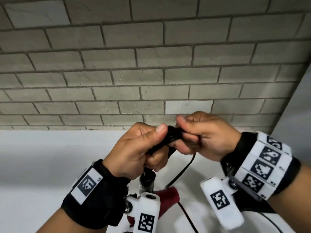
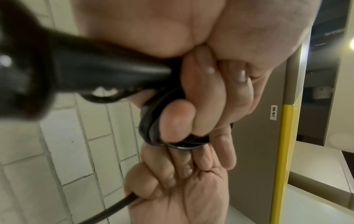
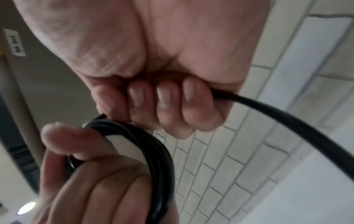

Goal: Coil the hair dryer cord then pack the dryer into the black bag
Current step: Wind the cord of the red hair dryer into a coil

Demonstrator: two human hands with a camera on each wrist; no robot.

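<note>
The coiling is under way; the left hand (image 1: 134,148) keeps several loops of black cord (image 3: 159,154) gathered, thumb pressed over them, while the right hand (image 1: 203,135) has its fingers (image 3: 166,104) curled round the free run of cord just beside the coil; the hair dryer (image 1: 165,201), red-bodied, hangs or rests low between the wrists above the white desk (image 1: 42,157); the black bag is not in view; next, I'd judge, another loop must be laid on without the coil springing; a sticker (image 2: 273,112) reads something like "DA 701".
</note>
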